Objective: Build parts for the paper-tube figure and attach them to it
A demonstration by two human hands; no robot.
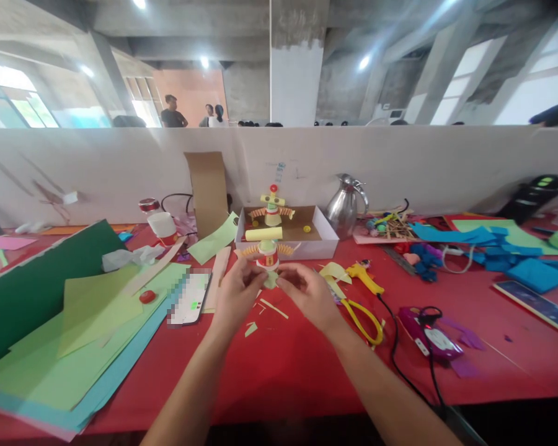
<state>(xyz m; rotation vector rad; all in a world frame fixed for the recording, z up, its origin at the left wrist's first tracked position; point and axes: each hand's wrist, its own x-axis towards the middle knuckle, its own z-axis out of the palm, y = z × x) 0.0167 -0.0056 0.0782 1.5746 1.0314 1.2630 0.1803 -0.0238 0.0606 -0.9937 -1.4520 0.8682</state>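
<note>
Both hands meet at the middle of the red table, fingers pinched. My left hand [240, 286] and my right hand [304, 290] each grip an edge of a small pale green paper piece [270, 280]. Just behind the fingertips stands a paper figure [268, 255] with a red and white body, pleated arms and a yellow paper roll [264, 234] on top. I cannot tell whether the green piece touches it. A similar figure [273, 214] with a red ball on its head is in the shallow white box [307, 249] behind.
Green paper sheets [97, 310] and a phone [190, 297] lie left. To the right are yellow-handled scissors [367, 331], a yellow glue gun [365, 279] with a black cord, and a purple device [430, 334]. A steel jug [346, 204] stands beside the box. Paper scraps [273, 308] lie nearby.
</note>
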